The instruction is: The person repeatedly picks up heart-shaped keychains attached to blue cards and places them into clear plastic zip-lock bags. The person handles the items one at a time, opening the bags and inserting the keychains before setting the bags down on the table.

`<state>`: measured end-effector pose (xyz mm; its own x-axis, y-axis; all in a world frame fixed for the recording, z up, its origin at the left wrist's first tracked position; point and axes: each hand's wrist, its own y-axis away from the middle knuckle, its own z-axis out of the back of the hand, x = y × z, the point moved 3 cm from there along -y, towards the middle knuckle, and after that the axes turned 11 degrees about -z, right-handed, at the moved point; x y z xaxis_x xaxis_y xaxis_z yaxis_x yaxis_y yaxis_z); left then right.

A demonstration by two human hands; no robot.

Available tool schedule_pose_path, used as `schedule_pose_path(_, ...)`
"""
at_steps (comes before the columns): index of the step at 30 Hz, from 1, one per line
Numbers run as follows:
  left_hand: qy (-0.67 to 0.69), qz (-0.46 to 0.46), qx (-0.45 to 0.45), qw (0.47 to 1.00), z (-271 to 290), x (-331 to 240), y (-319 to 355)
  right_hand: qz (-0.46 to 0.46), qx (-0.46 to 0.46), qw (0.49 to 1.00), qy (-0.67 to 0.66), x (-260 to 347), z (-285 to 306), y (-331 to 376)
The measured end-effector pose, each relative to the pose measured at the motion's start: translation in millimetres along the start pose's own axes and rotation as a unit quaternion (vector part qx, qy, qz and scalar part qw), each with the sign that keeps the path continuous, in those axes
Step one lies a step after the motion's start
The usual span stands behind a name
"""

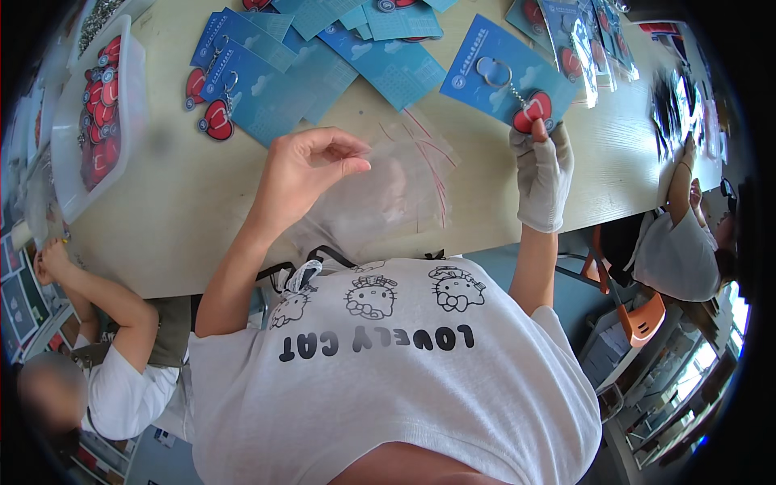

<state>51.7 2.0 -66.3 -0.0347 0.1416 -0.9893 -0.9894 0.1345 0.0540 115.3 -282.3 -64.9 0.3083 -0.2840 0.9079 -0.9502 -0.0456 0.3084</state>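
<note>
— Red and white over on the far left: a clear plastic tray (pixel 71 153) packed with red keychains sits at the desk's (pixel 186 218) left end, with a seated person (pixel 121 356) below it.

— And beside that?

— Blue cards (pixel 267 81) fanned across the desk, a couple with red keychains (pixel 217 120) lying on them. Now the left hand (pixel 303 174), bare, fingers (pixel 347 158) pinching the top edge of a clear plastic bag (pixel 396 190) with a thin red strip; the bag hangs just over the near edge of the desk.

— The other hand?

— Right hand (pixel 543 182), in a white glove, fingers pressed on the bottom edge of a blue card (pixel 505 73) bearing a metal ring and a red heart-shaped keychain (pixel 533 111), held above the desk right of the bag.

— Far right?

— Another person (pixel 679 250) leaning at the desk's end, near more cards (pixel 582 40).
</note>
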Motion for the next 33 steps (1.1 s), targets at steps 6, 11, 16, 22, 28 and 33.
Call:
schedule_pose_path(6,0.101,0.05,-0.003,0.994,-1.0,-5.2,-6.0,-0.047,0.043,0.984,0.163,12.4,-8.2,-5.7)
schedule_pose_path(11,0.131,0.072,0.0,0.989,-0.9,-2.6,-9.8,-0.09,0.116,0.966,0.214,18.5,-9.4,-7.0)
schedule_pose_path(16,0.156,0.069,-0.005,0.985,2.8,-2.3,-15.0,-0.097,0.163,0.934,0.304,29.2,-5.1,-8.4)
schedule_pose_path(22,0.132,0.052,0.021,0.99,3.9,-1.9,-21.9,-0.047,0.097,0.976,0.189,36.4,-9.1,-20.1)
schedule_pose_path(28,0.144,0.066,0.021,0.987,2.5,-8.2,-24.1,-0.106,0.149,0.946,0.267,28.5,-8.8,-18.1)
schedule_pose_path(33,0.102,0.023,0.05,0.993,-2.8,-7.2,-28.2,-0.122,0.173,0.918,0.335,43.4,-2.6,-18.3)
